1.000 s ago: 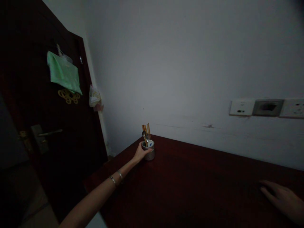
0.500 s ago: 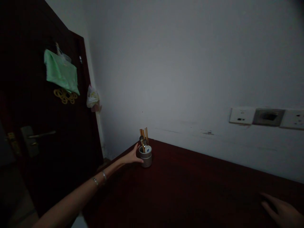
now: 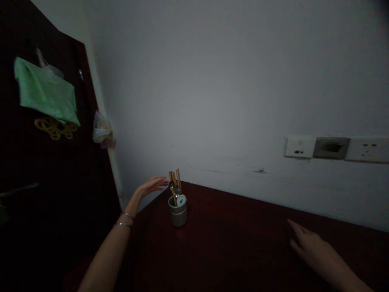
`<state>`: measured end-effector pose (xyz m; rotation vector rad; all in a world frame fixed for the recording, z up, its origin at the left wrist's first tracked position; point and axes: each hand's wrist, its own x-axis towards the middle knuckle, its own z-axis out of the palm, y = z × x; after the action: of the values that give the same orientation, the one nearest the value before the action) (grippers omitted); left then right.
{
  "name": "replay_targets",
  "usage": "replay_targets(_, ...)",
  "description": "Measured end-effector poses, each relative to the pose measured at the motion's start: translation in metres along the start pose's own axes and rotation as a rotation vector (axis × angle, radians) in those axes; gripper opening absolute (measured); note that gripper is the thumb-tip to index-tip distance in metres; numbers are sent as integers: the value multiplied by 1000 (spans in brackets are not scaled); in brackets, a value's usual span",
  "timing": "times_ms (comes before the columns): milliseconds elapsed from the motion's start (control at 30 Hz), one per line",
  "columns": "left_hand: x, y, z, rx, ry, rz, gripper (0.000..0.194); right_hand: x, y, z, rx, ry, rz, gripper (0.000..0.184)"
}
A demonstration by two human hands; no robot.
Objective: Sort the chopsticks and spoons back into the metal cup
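Observation:
A grey utensil holder [image 3: 178,217] stands upright near the far left corner of the dark red table [image 3: 227,239]. Wooden chopsticks [image 3: 178,178], metal spoons [image 3: 172,185] and a white spoon [image 3: 181,200] with a blue mark stick out of it. My left hand [image 3: 152,185] hovers just left of the chopsticks and spoons, fingers stretched out, with nothing in it. Over the right part of the table is my right hand [image 3: 306,241], empty, its thumb apart from the other fingers.
Behind the table rises a pale wall [image 3: 219,101] with sockets [image 3: 331,147] on the right. At left is a dark door [image 3: 60,174] with a green cloth [image 3: 47,91] hanging on it. A plastic bag [image 3: 101,129] hangs beside the door frame.
My left hand has let go of the utensil holder and lifted up and left of it. My right hand has come further into view, towards the left. The view has turned slightly right.

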<state>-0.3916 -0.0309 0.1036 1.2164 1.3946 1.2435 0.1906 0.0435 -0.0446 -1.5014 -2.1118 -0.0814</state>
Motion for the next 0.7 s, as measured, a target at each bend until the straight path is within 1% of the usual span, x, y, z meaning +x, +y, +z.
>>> replay_targets(100,8,-5,17,-131,99,108,37,34,-81,-25,216,-103,-101,57)
replay_targets(167,13,-11,27,-195,132,132,36,57,-131,-38,405,-104,-149,55)
replay_targets(233,18,-16,34,-229,149,132,34,77,-174,-43,614,-125,-151,53)
replay_targets(333,23,-19,42,-253,166,106,31,102,-226,-36,968,-148,-112,48)
replay_targets(367,23,-19,44,-257,171,93,30,109,-241,-30,1069,-171,-101,45)
replay_targets(400,23,-19,45,-256,176,81,29,115,-253,-23,1152,-220,-84,44)
replay_targets(467,22,-17,46,-240,177,75,29,126,-275,-7,1273,-354,24,43)
replay_targets(533,19,-13,44,-209,168,89,32,134,-293,10,1357,-433,129,41)
replay_targets(600,14,-9,39,-180,157,121,36,140,-308,25,1405,-443,175,40)
replay_targets(700,7,-3,32,-162,172,155,43,149,-329,41,1434,-440,176,38)
